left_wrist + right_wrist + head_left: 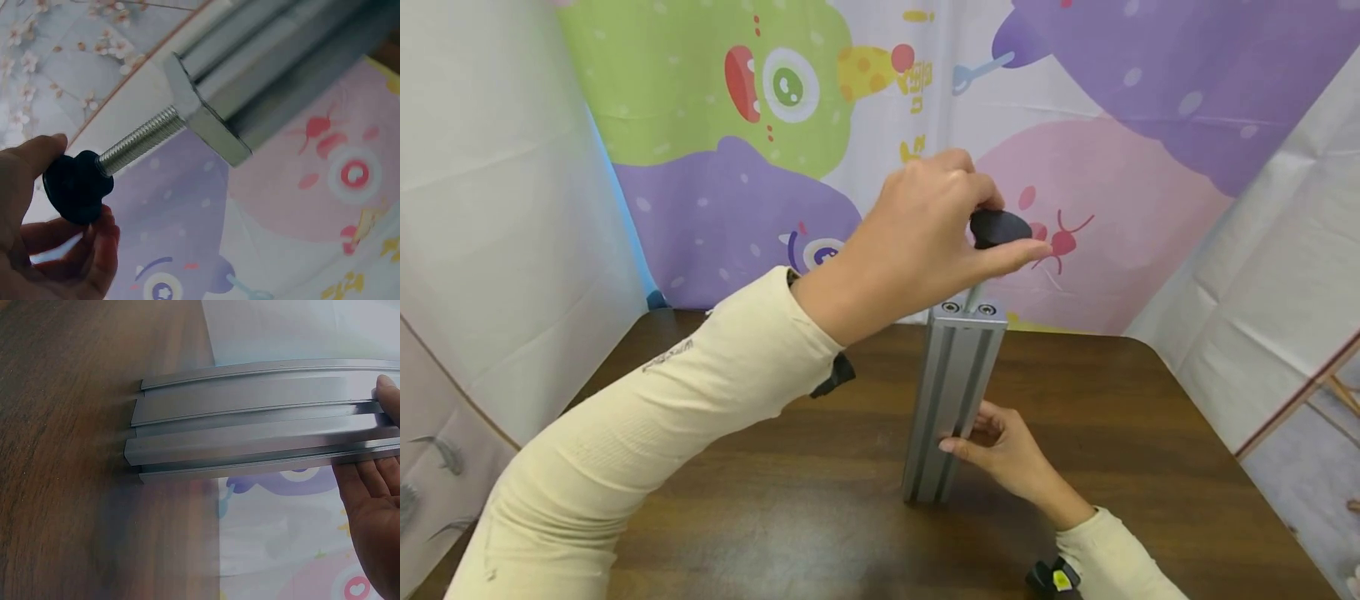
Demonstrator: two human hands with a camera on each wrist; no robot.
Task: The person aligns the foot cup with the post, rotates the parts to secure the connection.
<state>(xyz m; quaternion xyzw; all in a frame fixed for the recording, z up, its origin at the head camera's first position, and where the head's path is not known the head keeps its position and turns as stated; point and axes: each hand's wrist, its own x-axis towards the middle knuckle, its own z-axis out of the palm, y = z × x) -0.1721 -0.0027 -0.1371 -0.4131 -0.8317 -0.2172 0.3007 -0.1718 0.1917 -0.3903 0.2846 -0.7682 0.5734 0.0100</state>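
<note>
We are seeing the left hand pinching the black knob on its threaded rod, fingers half curled, while the right hand is gripping the metal post standing on the surface; we are expecting stiff, smooth, fairly heavy metal, best steadied low.

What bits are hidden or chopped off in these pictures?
Head view: upper part of the screw, behind the left hand.
Head view: part of the right hand, behind the metal bar.
Left wrist view: the bar's bottom, cut off by the edge.
Right wrist view: the bar's top, cut off by the right edge.
</note>
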